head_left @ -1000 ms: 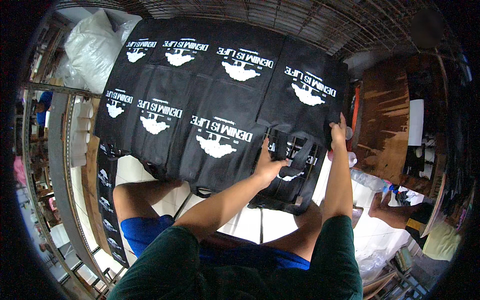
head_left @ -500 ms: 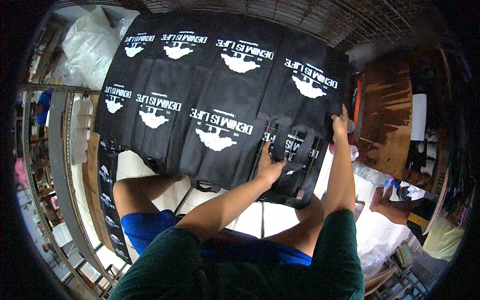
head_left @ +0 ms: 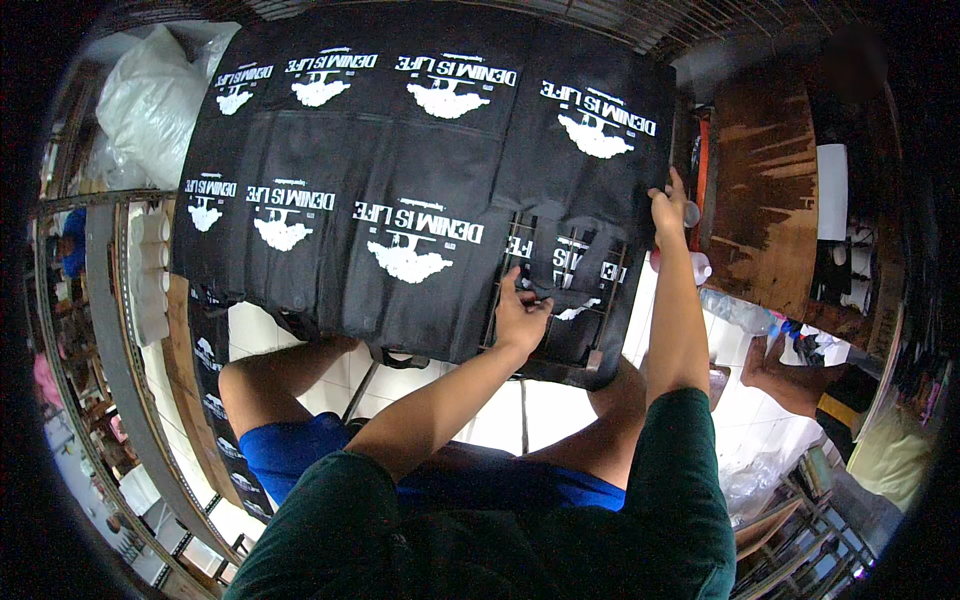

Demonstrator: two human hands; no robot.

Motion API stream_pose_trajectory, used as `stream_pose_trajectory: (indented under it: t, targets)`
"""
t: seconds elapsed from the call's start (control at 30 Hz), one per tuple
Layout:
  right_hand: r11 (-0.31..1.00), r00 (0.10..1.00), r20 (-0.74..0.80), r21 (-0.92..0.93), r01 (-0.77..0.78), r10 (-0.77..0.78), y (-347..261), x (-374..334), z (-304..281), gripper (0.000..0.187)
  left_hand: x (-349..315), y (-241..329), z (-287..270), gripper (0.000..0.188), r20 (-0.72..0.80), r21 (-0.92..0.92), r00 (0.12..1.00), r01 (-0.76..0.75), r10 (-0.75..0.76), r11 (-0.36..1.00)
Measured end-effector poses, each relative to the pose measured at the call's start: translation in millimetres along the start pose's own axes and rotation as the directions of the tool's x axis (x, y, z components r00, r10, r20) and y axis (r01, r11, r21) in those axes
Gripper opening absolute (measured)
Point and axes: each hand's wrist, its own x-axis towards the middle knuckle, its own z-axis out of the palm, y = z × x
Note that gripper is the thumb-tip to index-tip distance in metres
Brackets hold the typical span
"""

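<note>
Black cloth pieces (head_left: 430,160) with white prints lie side by side over a wide surface in front of me. My left hand (head_left: 523,312) is at the near edge, thumb and fingers apart, over a dark strip beside a thin-barred rectangular frame (head_left: 612,300). Through the bars another white-printed black layer shows, with loose dark bands hanging across it. My right hand (head_left: 669,212) is farther out, at the right edge of the cloth. Its thumb and one finger stick out while the others curl at that edge. My left fingertips are partly lost against the dark cloth.
A worn brown wooden board (head_left: 765,200) stands at the right, with a pinkish container (head_left: 690,267) by my right forearm. Another person's bare leg (head_left: 790,375) shows beyond it. At the left are a metal rack (head_left: 105,290), white rolls (head_left: 150,265) and a big plastic bag (head_left: 155,105).
The view has shifted, so the cloth sits a little farther left and higher. Both hands keep about the same places on it. More of the barred frame shows beside my left hand.
</note>
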Motion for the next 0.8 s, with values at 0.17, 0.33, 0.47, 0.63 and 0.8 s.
stream_pose_trajectory:
  t: [0.17,0.33,0.47,0.63,0.8]
  targets:
    - [0.959,0.975,-0.145,-0.253,0.13,-0.17,14.1,2.6,-7.9,0.063,-48.0,-5.6,-21.9,0.091,0.09,0.006,0.991,-0.098,0.097,0.995]
    - [0.949,0.928,-0.241,-0.213,0.234,-0.283,9.8,-31.6,-45.9,0.062,-115.2,-33.6,-94.8,0.093,0.395,0.111,0.911,0.082,-0.12,0.99]
    - [0.956,0.919,-0.262,-0.067,0.286,-0.294,4.8,-92.6,-89.1,0.058,-152.8,-49.5,-147.4,0.091,0.447,0.285,0.864,0.107,-0.23,0.953]
    - [0.925,0.905,-0.273,0.103,0.366,-0.327,-9.8,-189.7,-141.9,0.052,-183.4,-51.1,-174.3,0.091,0.407,0.254,0.883,0.137,-0.235,0.957]
    - [0.774,0.668,-0.512,0.007,0.633,-0.541,-79.1,-268.7,-220.2,0.046,-202.8,-72.0,-190.6,0.082,0.375,0.282,0.905,0.092,-0.199,0.955]
